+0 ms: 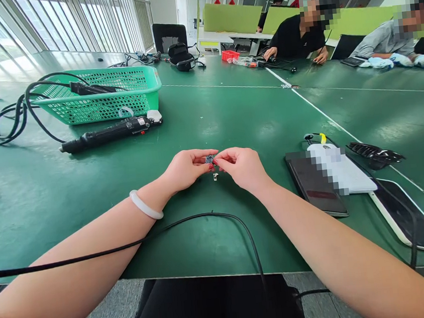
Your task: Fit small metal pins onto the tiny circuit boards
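Observation:
Between my two hands, just above the green table, is a small dark circuit board. My left hand pinches it between thumb and fingers from the left; a white bangle circles that wrist. From the right, my right hand has thumb and forefinger pressed together at the board's right edge. Whether those fingertips grip the board itself or some tiny part on it is hidden. Directly below the fingertips lies a small pale metal piece on the table.
A black electric screwdriver lies before a green basket with coiled cable. Several phones, including a dark one and a white-edged tablet-like one, lie right. A black cable crosses my left forearm. Two people sit at the far right.

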A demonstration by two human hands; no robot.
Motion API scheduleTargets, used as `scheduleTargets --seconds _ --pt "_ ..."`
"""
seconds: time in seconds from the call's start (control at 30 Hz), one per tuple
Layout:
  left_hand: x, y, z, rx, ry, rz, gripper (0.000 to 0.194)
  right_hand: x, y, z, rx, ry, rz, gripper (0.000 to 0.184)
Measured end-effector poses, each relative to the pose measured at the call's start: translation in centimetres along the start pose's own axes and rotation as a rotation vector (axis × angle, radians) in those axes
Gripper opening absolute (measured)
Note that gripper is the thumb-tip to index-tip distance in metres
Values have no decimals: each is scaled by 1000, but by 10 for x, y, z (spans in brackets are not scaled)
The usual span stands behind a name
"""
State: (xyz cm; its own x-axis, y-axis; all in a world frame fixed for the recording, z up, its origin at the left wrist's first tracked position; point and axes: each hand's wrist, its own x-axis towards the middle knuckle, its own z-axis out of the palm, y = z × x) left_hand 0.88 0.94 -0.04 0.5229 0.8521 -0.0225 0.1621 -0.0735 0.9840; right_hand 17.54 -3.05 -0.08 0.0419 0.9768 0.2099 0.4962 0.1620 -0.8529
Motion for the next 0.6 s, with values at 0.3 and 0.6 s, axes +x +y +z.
scheduleTargets --seconds 0.3,0.6 --pt "0 3 1 -124 -1 -36 50 3 7 0 87 -6 -31 11" --pt "-2 1 0 105 -8 62 54 4 7 -1 34 26 -17 12"
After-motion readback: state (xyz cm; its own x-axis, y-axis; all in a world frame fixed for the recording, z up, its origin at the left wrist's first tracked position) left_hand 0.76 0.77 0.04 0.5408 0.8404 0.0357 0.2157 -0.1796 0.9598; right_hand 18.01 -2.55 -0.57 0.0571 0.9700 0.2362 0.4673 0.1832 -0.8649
